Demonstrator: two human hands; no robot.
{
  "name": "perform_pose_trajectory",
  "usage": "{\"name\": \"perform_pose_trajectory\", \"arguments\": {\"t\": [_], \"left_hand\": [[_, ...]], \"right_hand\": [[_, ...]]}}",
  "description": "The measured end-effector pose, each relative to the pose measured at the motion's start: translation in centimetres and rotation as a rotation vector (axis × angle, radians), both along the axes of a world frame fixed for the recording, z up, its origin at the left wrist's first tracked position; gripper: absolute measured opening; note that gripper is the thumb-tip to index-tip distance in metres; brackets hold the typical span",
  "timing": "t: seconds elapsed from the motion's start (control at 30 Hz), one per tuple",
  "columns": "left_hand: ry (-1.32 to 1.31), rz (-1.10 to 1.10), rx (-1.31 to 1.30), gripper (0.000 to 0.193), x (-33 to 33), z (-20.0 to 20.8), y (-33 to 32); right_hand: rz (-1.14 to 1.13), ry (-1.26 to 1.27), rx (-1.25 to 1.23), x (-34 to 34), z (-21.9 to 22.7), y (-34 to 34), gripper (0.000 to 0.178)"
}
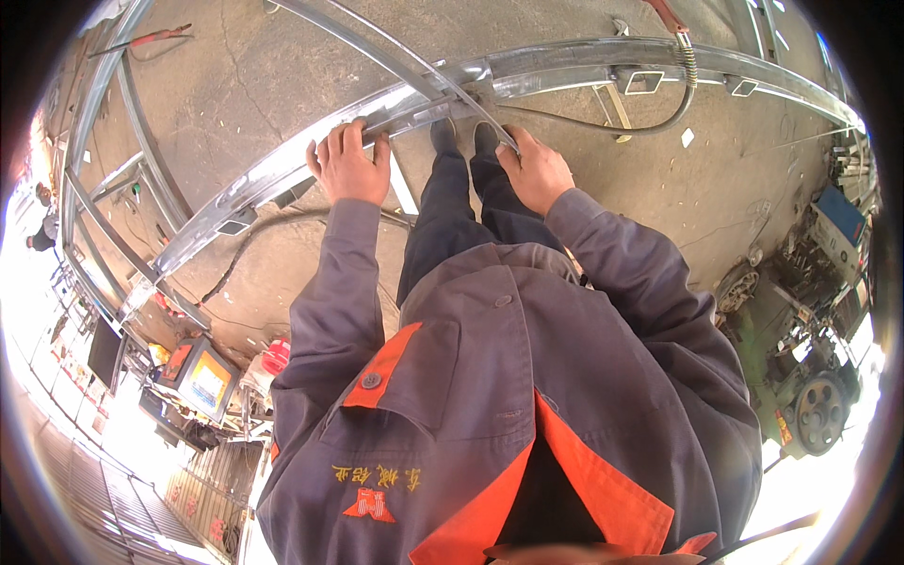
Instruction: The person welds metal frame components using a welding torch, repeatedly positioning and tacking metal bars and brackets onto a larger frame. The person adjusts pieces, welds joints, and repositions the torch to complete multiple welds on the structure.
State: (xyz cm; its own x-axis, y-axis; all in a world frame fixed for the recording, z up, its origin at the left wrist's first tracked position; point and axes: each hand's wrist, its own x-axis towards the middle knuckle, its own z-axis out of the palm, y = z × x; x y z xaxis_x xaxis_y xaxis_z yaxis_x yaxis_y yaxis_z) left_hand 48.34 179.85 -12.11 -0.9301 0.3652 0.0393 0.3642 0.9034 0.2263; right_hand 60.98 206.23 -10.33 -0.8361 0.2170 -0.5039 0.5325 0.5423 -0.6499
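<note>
My left hand (350, 168) is on the near edge of a long, shiny metal beam (273, 171), its fingers bent over the edge and its thumb to the right. A shorter piece of metal tube (424, 115) lies along the beam beside that hand. My right hand (539, 172) is closed around the near end of a thin metal rod (461, 92). From there the rod slants away to the upper left, crossing over the beam. The fingertips of my right hand are partly hidden.
A welding cable with a red handle (667, 15) loops over the beam at the upper right. Metal frames (141, 141) stand at the left. A blue-topped machine (838, 218) and a wheel (821, 412) are at the right. My shoes (443, 137) are close to the beam.
</note>
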Motion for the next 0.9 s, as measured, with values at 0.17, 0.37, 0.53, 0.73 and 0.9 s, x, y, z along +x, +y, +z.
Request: {"name": "perform_pose_trajectory", "arguments": {"t": [0.17,0.37,0.53,0.73,0.9], "left_hand": [[-0.024,-0.007,0.002,0.033,0.2,-0.1,-0.2],[-0.015,-0.022,-0.007,0.033,0.3,-0.2,-0.4],[-0.069,-0.037,-0.058,0.039,0.3,0.8,-0.1],[-0.203,-0.222,0.074,0.053,-1.5,1.7,2.8],[-0.680,0.420,0.815,0.060,-5.9,1.5,5.6]], "right_hand": [[0.009,-0.030,0.014,0.0,0.2,-0.4,0.048],[0.014,-0.057,-0.002,-0.1,0.1,-0.4,0.050],[0.000,-0.046,-0.040,-0.1,-0.1,-0.4,0.055],[-0.022,-0.033,-0.138,-0.4,-0.3,-0.1,0.058],[-0.027,-0.015,-0.112,-0.5,-0.1,-0.2,0.056]]}}
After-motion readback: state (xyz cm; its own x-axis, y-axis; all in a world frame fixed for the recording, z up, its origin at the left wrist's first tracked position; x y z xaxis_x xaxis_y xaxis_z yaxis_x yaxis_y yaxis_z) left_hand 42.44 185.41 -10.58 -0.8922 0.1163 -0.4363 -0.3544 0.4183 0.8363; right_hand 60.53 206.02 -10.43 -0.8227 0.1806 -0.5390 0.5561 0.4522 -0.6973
